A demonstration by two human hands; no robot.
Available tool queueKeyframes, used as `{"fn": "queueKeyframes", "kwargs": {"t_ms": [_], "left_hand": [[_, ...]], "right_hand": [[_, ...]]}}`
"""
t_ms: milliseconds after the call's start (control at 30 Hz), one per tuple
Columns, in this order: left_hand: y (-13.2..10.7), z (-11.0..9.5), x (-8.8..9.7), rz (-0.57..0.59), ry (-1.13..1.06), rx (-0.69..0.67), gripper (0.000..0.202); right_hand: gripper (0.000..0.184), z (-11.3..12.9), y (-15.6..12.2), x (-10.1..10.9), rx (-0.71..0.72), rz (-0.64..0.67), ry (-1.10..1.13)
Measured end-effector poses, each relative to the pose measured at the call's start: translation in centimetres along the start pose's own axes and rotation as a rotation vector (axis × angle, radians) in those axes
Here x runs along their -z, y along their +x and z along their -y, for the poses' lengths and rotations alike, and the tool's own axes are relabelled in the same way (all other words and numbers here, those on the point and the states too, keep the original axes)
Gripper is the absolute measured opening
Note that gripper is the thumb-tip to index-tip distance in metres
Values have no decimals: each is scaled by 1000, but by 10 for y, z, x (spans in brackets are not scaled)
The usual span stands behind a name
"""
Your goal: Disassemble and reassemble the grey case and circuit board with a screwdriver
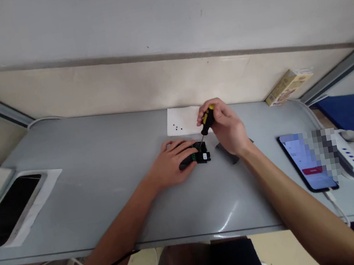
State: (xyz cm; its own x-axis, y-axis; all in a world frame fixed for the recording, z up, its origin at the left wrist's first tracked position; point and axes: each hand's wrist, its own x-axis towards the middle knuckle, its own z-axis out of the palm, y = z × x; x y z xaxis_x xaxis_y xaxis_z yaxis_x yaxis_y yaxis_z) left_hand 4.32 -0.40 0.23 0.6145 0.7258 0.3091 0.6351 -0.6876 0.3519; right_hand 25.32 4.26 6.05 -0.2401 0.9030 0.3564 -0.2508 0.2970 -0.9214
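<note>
On the grey table lies a small black electronic device (201,158) with a green circuit board and a white label. My left hand (174,163) rests over its left part, fingers and thumb closed around it against the table. In my right hand (226,124) is a black and yellow screwdriver (208,121), held tilted, its tip down at the device's circuit side. Whether the tip sits in a screw is too small to tell. A dark flat piece (235,159) lies partly hidden under my right wrist. Several tiny dark screws (176,127) lie on a white paper (184,117) behind the device.
At right are a lit phone (308,165) on a charging cable and a white multi-port charger (352,157). A dark-screened phone (10,210) lies at left on paper. A yellowish box (288,86) stands at the back right, near the wall (122,87).
</note>
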Motion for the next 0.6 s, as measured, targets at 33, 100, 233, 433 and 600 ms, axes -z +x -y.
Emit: {"fn": "queueKeyframes", "kwargs": {"t_ms": [33, 100, 233, 433, 600], "left_hand": [[0, 0, 0, 1, 3, 0, 26], [0, 0, 0, 3, 12, 0, 27], [-1, 1, 0, 10, 25, -2, 28], [-1, 1, -1, 9, 42, -16, 29], [-1, 2, -3, -7, 47, -17, 29]], "right_hand": [[24, 0, 4, -3, -66, 59, 105], [25, 1, 9, -9, -140, 100, 238], [28, 1, 3, -14, -113, -31, 371], [29, 3, -9, -6, -93, -100, 375], [37, 2, -4, -12, -142, -75, 333]]}}
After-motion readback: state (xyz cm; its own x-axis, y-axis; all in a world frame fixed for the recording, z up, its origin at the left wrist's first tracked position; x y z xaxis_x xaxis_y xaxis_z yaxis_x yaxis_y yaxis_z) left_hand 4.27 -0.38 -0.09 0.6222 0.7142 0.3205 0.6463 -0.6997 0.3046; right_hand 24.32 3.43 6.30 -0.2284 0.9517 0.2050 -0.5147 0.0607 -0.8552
